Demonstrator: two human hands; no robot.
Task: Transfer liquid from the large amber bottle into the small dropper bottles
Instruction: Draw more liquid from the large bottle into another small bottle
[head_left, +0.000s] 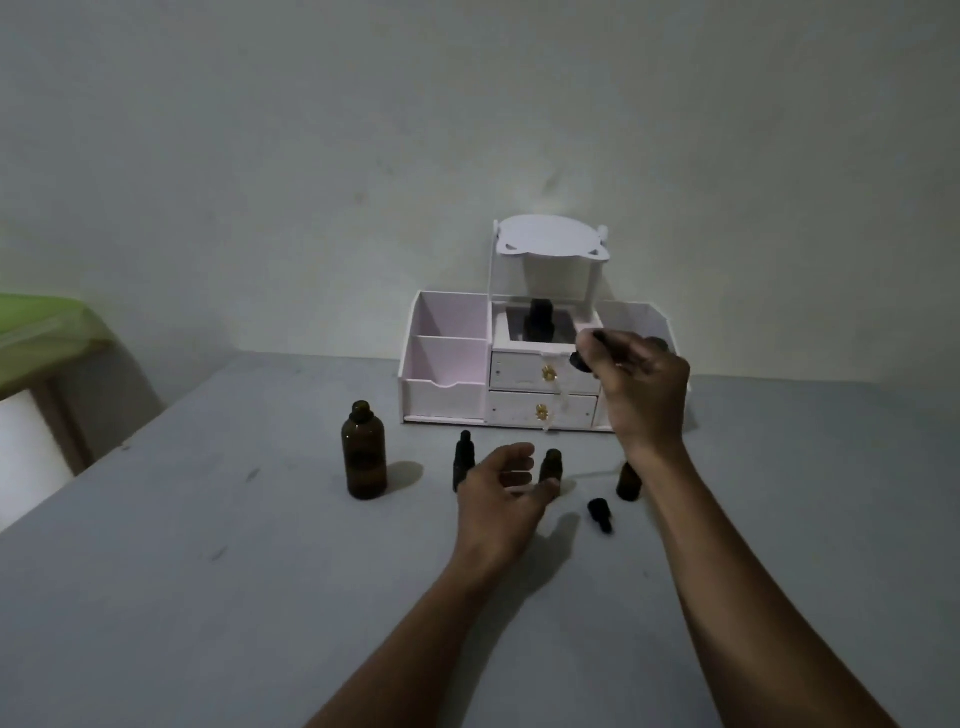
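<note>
large amber bottle: upright, uncapped, on the table, left of the small bottles.
capped dropper bottle: just left of the left hand.
open dropper bottle: upright by the left fingertips.
third dropper bottle: partly behind the right forearm.
loose dropper cap: lying on the table near the third dropper bottle.
right hand: raised, pinching a black dropper top; glass tube too faint to place.
left hand: loosely curled, holding nothing; contact with open dropper bottle unclear.
organizer: white, at table's back, dark bottle in middle compartment.
</note>
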